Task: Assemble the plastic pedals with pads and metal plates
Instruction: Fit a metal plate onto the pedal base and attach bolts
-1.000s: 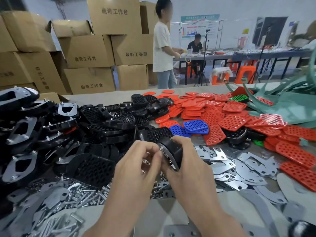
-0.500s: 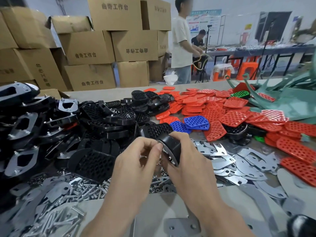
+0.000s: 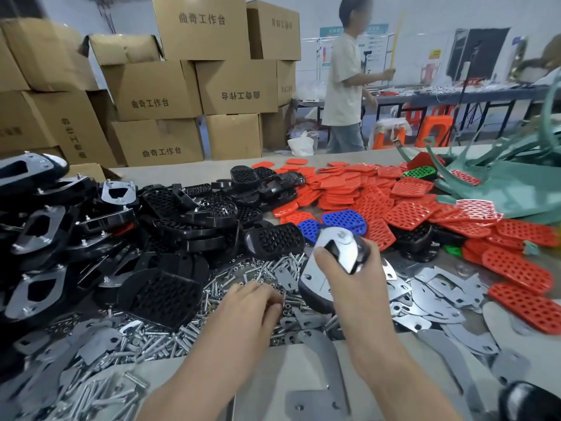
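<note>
Nearest, on the grey bench [image 3: 288, 366], the left grip [image 3: 252, 299] rests knuckles up, its fingers curled onto a heap of bolts and nuts [image 3: 182, 329]; whether it pinches one cannot be told. Just right of it and higher, the right grip [image 3: 352, 278] clasps a black pedal [image 3: 363, 250], its shiny metal plate [image 3: 343, 241] facing up, above loose plates [image 3: 440, 293]. Beyond lie black pedals [image 3: 182, 208] to the left and red pads [image 3: 394, 208] to the right. Farthest back stand stacked cardboard boxes [image 3: 236, 86], their contents hidden.
</note>
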{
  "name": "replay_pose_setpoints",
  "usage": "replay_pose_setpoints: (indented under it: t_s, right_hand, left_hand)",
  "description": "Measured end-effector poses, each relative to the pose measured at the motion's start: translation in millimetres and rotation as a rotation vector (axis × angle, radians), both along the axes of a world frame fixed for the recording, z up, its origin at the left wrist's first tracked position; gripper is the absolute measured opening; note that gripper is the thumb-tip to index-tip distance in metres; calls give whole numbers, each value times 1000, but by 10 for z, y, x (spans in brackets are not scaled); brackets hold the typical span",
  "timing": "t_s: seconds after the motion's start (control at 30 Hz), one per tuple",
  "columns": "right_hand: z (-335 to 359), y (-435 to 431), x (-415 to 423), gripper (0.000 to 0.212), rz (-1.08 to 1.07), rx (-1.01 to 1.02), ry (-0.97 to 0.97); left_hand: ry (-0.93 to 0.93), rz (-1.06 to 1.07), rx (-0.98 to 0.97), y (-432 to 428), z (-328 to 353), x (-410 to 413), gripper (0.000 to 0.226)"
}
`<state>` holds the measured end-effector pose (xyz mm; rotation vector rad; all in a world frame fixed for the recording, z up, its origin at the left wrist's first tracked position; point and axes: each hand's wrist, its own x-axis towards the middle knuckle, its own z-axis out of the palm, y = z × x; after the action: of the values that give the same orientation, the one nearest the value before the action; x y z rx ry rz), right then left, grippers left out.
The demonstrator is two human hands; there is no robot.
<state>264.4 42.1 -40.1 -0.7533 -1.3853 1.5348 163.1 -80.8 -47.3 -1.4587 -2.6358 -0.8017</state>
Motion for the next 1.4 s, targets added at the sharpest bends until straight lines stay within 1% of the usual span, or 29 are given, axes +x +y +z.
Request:
replay_pose_setpoints:
  t_s: [0.07,0.1,0.2,0.3,0.4,0.57,0.67,0.77,0.83,0.9,0.97,1.07,1.13,1.23,1.4]
  right_hand:
    - [-7,93,2,27,78,-246,79]
    - [-10,121,11,27,130,-336,132]
    - [24,145,29,34,279,-501,314]
    - [30,122,32,43,378,-518,391]
    - [23,119,13,40,386,-535,422]
    - [23,110,-21,35,390,-571,417]
    - [15,100,-18,34,423,-607,469]
    - [13,107,-1,39,459,-634,489]
    - [7,137,-3,39,497,-642,488]
    - [7,139,-14,40,534,-619,466]
    - [-7,114,-37,42,555,-584,430]
    - [-31,56,-65,40,575,-515,375]
    - [-47,30,-71,39,591,-453,332]
    - [-66,7,-72,39,647,-373,271]
    - [-94,-10,-104,38,688,-369,260]
  left_hand:
    - [33,-22,-72,24,8,1,13]
    - [62,-32,-89,33,13,9,13]
    - [197,-46,-160,71,54,47,24]
    - [250,-26,-200,135,88,63,24]
    - [315,-2,-225,115,91,86,21]
    - [357,65,-239,57,21,114,11]
    - [379,96,-217,70,-7,118,13]
    - [322,90,-119,25,-25,96,22]
    - [237,92,29,3,-18,80,19]
    - [51,111,235,-4,-32,57,9]
    - [-153,110,429,12,-48,45,11]
    - [-291,108,574,13,-11,48,17]
    - [-360,116,632,2,-8,18,15]
    - [-395,126,657,-11,14,-14,15]
    - [-404,112,668,-21,59,5,16]
